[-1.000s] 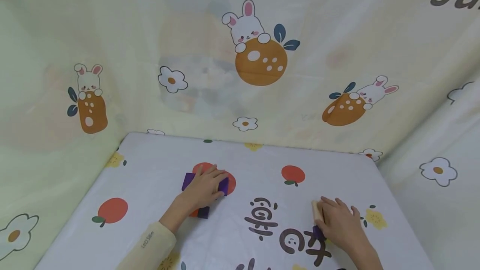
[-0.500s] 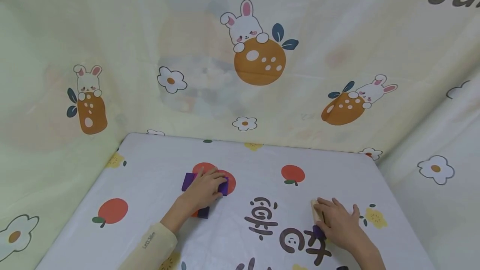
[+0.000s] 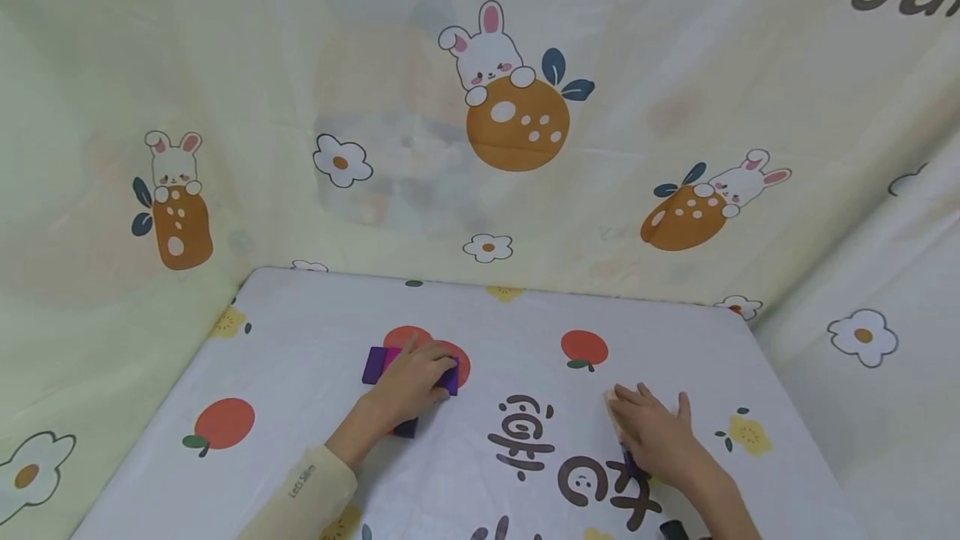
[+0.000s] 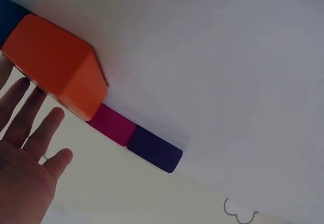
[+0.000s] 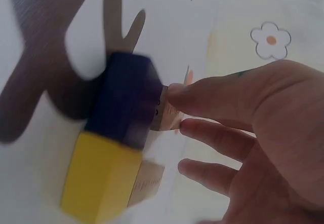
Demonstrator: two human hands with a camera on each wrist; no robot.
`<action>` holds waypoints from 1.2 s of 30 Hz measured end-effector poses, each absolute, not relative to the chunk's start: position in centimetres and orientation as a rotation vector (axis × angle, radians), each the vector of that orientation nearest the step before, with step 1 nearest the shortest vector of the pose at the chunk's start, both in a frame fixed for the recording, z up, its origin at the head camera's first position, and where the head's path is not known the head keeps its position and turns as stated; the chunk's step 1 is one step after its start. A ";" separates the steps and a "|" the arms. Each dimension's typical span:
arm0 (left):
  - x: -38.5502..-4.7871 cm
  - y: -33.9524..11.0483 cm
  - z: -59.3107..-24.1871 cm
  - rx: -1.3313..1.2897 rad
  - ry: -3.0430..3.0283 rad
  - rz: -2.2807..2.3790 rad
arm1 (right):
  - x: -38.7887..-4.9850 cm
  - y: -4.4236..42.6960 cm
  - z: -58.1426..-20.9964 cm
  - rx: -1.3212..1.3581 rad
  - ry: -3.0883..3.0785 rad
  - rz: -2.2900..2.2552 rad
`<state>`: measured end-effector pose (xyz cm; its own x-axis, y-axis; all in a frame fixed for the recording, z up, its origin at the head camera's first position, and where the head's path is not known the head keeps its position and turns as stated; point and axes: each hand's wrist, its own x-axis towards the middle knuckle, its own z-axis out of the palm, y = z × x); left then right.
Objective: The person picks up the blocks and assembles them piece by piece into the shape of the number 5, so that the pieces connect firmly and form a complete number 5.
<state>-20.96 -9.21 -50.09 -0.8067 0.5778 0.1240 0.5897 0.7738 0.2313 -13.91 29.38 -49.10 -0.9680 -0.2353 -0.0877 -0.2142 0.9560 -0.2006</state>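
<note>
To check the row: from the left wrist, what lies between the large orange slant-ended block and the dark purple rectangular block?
The left wrist view shows a straight-sided magenta block between the orange block and purple block.

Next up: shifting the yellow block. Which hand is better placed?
Right, I'd say. The right hand is close to the yellow block and the indigo block adjoining it; the left hand is well away, over at the orange block.
</note>
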 end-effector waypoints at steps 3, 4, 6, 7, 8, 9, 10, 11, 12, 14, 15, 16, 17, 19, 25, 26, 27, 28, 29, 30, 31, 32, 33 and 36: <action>-20.7 -8.8 -49.9 -1.004 -2.898 -0.338 | -14.2 28.6 -49.1 -0.423 2.998 -0.288; -20.7 -8.7 -50.0 -1.014 -2.895 -0.310 | -14.2 28.4 -49.1 -0.439 2.992 -0.307; -20.6 -8.4 -50.0 -1.034 -2.887 -0.272 | -14.3 27.9 -49.0 -0.456 2.975 -0.370; -20.5 -8.3 -50.0 -1.040 -2.882 -0.260 | -14.4 27.7 -49.0 -0.461 2.967 -0.396; -20.5 -8.2 -50.0 -1.038 -2.889 -0.249 | -14.5 27.6 -49.0 -0.461 2.958 -0.420; -20.5 -8.0 -50.1 -1.034 -2.895 -0.249 | -14.6 27.4 -49.0 -0.466 2.952 -0.436; -20.4 -8.0 -50.1 -1.027 -2.911 -0.254 | -14.7 27.2 -49.0 -0.463 2.945 -0.447; -20.4 -7.9 -50.0 -1.021 -2.924 -0.254 | -14.7 27.1 -49.0 -0.463 2.942 -0.451; -20.4 -7.8 -50.0 -1.015 -2.934 -0.262 | -14.8 27.0 -49.0 -0.459 2.942 -0.451; -20.2 -7.6 -49.9 -0.985 -2.980 -0.286 | -15.0 26.6 -49.1 -0.446 2.939 -0.449; -20.2 -7.6 -49.8 -0.973 -2.996 -0.298 | -15.0 26.5 -49.1 -0.443 2.941 -0.442; -20.1 -7.5 -49.8 -0.962 -3.009 -0.303 | -15.0 26.4 -49.1 -0.433 2.942 -0.440; -20.0 -7.5 -49.7 -0.953 -3.017 -0.312 | -15.0 26.3 -49.1 -0.438 2.950 -0.431; -19.9 -7.4 -49.7 -0.934 -3.032 -0.330 | -15.0 26.0 -49.0 -0.439 2.958 -0.422; -20.1 -7.2 -50.0 -0.883 -3.076 -0.380 | -14.9 25.5 -48.8 -0.388 2.982 -0.428; -20.1 -7.1 -50.1 -0.876 -3.087 -0.391 | -14.9 25.5 -48.8 -0.372 2.988 -0.433; -20.2 -7.1 -50.2 -0.873 -3.092 -0.394 | -15.0 25.4 -48.9 -0.356 3.000 -0.437; -20.3 -7.1 -50.2 -0.873 -3.097 -0.396 | -15.1 25.4 -49.0 -0.341 3.013 -0.445; -20.3 -7.1 -50.2 -0.875 -3.098 -0.400 | -15.2 25.4 -49.1 -0.324 3.026 -0.445; -20.4 -7.0 -50.2 -0.878 -3.096 -0.405 | -15.3 25.3 -49.2 -0.307 3.038 -0.447; -20.5 -7.0 -50.2 -0.882 -3.091 -0.410 | -15.4 25.3 -49.3 -0.294 3.050 -0.449; -20.6 -7.0 -50.1 -0.882 -3.086 -0.415 | -15.5 25.2 -49.3 -0.281 3.059 -0.450; -20.6 -6.9 -50.1 -0.881 -3.082 -0.422 | -15.6 25.2 -49.4 -0.270 3.067 -0.451; -20.7 -6.7 -49.7 -0.880 -3.075 -0.440 | -16.1 24.9 -49.1 -0.258 3.081 -0.465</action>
<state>-20.74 -6.71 -49.68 -0.8480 0.5300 -0.0083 0.5063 0.8146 0.2828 -16.05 24.93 -49.08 -0.9862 -0.1651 0.0099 -0.1607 0.9422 -0.2941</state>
